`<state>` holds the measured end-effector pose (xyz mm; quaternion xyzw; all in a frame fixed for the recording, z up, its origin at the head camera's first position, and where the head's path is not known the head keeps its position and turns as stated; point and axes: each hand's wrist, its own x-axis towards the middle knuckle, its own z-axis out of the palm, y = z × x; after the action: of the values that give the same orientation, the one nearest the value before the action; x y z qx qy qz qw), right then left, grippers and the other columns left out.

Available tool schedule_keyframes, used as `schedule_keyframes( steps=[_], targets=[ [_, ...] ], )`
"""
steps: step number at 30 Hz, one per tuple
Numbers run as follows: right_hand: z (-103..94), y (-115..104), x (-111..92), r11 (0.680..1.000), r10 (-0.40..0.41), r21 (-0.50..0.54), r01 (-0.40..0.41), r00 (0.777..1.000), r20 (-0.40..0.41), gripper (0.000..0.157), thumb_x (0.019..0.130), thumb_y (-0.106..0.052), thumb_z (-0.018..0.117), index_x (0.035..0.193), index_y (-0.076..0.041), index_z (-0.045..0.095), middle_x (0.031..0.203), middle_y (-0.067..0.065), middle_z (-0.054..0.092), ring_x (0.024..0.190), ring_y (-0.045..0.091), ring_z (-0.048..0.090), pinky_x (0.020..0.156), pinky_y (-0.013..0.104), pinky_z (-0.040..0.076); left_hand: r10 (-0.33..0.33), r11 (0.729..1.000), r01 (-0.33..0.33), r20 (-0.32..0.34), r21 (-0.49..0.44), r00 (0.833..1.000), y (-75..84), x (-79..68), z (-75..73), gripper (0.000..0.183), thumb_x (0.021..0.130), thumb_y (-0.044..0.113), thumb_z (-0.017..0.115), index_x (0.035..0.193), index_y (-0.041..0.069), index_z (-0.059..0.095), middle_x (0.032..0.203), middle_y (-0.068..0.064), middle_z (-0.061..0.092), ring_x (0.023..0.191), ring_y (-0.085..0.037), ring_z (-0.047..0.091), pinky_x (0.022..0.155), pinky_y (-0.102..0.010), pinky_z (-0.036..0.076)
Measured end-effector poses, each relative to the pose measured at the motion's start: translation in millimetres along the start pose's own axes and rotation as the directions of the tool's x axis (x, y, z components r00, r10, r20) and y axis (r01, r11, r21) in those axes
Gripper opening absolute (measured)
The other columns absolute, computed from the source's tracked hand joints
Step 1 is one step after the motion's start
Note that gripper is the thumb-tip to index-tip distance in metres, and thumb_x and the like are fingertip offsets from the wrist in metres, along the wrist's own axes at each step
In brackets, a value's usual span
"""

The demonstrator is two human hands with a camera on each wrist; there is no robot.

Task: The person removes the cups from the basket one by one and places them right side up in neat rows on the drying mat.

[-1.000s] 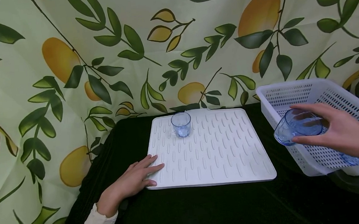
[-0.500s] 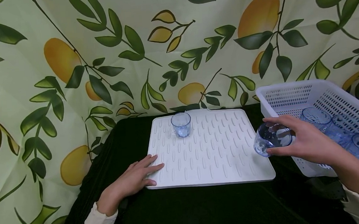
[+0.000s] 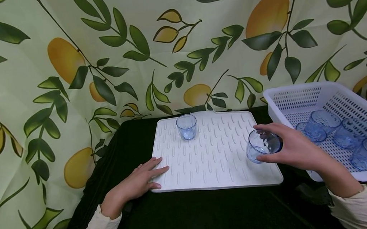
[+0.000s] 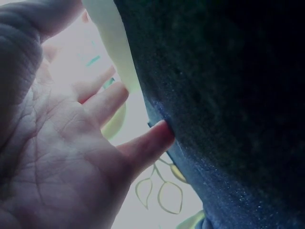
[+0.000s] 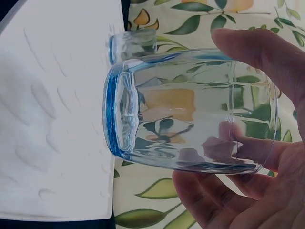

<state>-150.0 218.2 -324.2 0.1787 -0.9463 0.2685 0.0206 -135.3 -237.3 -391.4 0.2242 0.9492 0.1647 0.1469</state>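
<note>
Blue glass (image 5: 183,114) sits gripped between the right fingers (image 5: 193,196).

Tabletop station (image 3: 159,217), room type indeterminable: dark tablecloth (image 3: 217,212) below left hand (image 3: 137,183) and right hand (image 3: 291,145), fruit-print fabric backdrop (image 3: 111,23) beyond.

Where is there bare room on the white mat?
The ridged white rectangular mat is bare between the blue glass tumbler, the matching tumbler in the right hand, and the left hand. Similar tumblers crowd much of the white perforated plastic basket.
</note>
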Motion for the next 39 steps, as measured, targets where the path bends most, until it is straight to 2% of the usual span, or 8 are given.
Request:
schedule_keyframes(
  steps=[8,15,18,26,33,39],
  targets=[
    [7.5,-6,11,1.000,-0.008,0.003,0.008,1.000,0.021,0.087,0.071,-0.051,0.087,0.141,-0.012,0.054,0.126,0.016,0.058,0.103,0.029,0.058,0.081,0.045,0.051,0.012,1.000,-0.012,0.005,-0.026,1.000,0.5,1.0,-1.1,0.057,0.092,0.022,0.069,0.147,0.019,0.051,0.163,-0.017,0.028,0.152,-0.043,0.020,0.114,-0.072,0.019],
    [12.8,-10,19,1.000,-0.004,0.024,0.003,0.999,0.034,0.086,0.072,-0.049,0.087,0.141,-0.011,0.053,0.124,0.017,0.057,0.099,0.029,0.058,0.076,0.037,0.050,0.019,0.998,-0.018,0.016,-0.060,1.000,0.1,2.6,-0.5,0.058,0.092,0.021,0.069,0.146,0.018,0.051,0.163,-0.019,0.026,0.152,-0.045,0.017,0.113,-0.075,0.016],
    [14.6,-14,20,1.000,0.001,0.014,-0.002,1.000,0.024,0.086,0.072,-0.048,0.087,0.141,-0.011,0.053,0.125,0.017,0.057,0.099,0.029,0.059,0.076,0.038,0.050,0.017,0.998,-0.016,0.016,-0.056,1.000,0.3,2.5,-1.2,0.057,0.092,0.021,0.069,0.146,0.018,0.051,0.164,-0.018,0.026,0.152,-0.045,0.017,0.113,-0.074,0.016],
    [23.6,-24,26,1.000,0.022,-0.017,-0.022,1.000,-0.007,0.083,0.073,-0.043,0.087,0.141,-0.010,0.053,0.128,0.019,0.056,0.107,0.034,0.060,0.082,0.051,0.053,0.031,0.998,-0.030,0.004,-0.061,1.000,1.6,0.1,-1.9,0.057,0.091,0.022,0.070,0.145,0.017,0.052,0.162,-0.021,0.027,0.151,-0.047,0.018,0.111,-0.076,0.017],
    [27.3,-31,37,0.999,0.033,-0.010,-0.033,0.999,0.003,0.084,0.072,-0.044,0.086,0.143,-0.012,0.052,0.128,0.017,0.057,0.103,0.031,0.059,0.082,0.048,0.052,0.014,0.998,-0.014,0.000,-0.053,1.000,0.7,-0.3,-1.2,0.057,0.091,0.021,0.070,0.145,0.017,0.052,0.163,-0.019,0.027,0.152,-0.045,0.017,0.113,-0.075,0.016],
    [29.6,-33,44,0.999,0.034,-0.006,-0.034,0.999,0.016,0.084,0.073,-0.044,0.086,0.143,-0.012,0.052,0.132,0.019,0.056,0.105,0.032,0.058,0.085,0.050,0.051,0.035,0.997,-0.035,-0.005,-0.064,0.999,1.4,0.5,-0.6,0.057,0.091,0.022,0.070,0.145,0.017,0.053,0.162,-0.020,0.028,0.150,-0.047,0.019,0.111,-0.076,0.017]
  ],
)
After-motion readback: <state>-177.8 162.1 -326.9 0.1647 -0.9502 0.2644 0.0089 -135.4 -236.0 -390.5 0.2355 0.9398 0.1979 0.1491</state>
